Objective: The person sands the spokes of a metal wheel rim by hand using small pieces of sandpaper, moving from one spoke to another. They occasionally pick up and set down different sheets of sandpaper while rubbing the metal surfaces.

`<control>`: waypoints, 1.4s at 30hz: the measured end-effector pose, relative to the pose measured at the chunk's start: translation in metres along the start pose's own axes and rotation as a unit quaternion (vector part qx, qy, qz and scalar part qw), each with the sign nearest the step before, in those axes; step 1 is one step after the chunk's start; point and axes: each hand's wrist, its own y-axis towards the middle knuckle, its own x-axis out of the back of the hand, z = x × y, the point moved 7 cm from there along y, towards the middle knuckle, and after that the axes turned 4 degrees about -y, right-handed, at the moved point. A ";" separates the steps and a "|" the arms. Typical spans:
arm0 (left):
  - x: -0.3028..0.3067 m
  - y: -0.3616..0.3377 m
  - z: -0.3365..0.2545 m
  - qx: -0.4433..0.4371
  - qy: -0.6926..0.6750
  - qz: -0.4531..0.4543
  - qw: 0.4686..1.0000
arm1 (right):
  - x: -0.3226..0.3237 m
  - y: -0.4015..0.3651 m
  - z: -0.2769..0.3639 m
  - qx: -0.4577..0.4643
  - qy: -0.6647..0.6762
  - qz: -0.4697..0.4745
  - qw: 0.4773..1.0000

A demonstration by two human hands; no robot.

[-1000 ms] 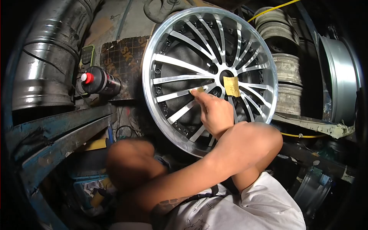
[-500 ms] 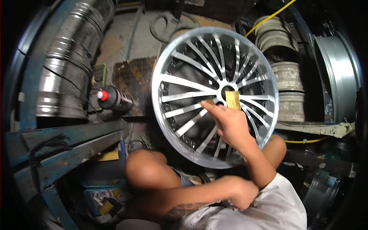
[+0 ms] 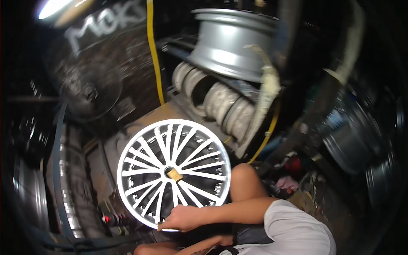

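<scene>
A silver multi-spoke alloy wheel [image 3: 227,174] sits before me, its spoked face turned up. A tan, paper-like strip that looks like sandpaper [image 3: 174,174] lies at its hub. My right hand [image 3: 182,217] is at the near rim, fingers closed together. Its fingertips reach the rim's edge, and whatever they hold is hidden. Low in the view, close to my lap, my left hand [image 3: 227,240] is partly hidden and blurred, so its fingers cannot be made out.
Another silver wheel rim [image 3: 233,42] stands at upper right, above a row of dull rims [image 3: 229,108]. A yellow hose [image 3: 155,55] hangs behind. Stacked rims [image 3: 76,178] line the left. A red-capped bottle [image 3: 114,219] is at lower left.
My view has swung right and tilted, placing the wheel lower left. My right hand has moved from near the hub to the near rim. The tan strip stays at the hub.
</scene>
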 end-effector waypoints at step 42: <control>0.049 -0.022 -0.057 0.053 0.329 -0.106 0.937 | 0.026 -0.017 -0.013 -0.090 0.018 -0.058 0.994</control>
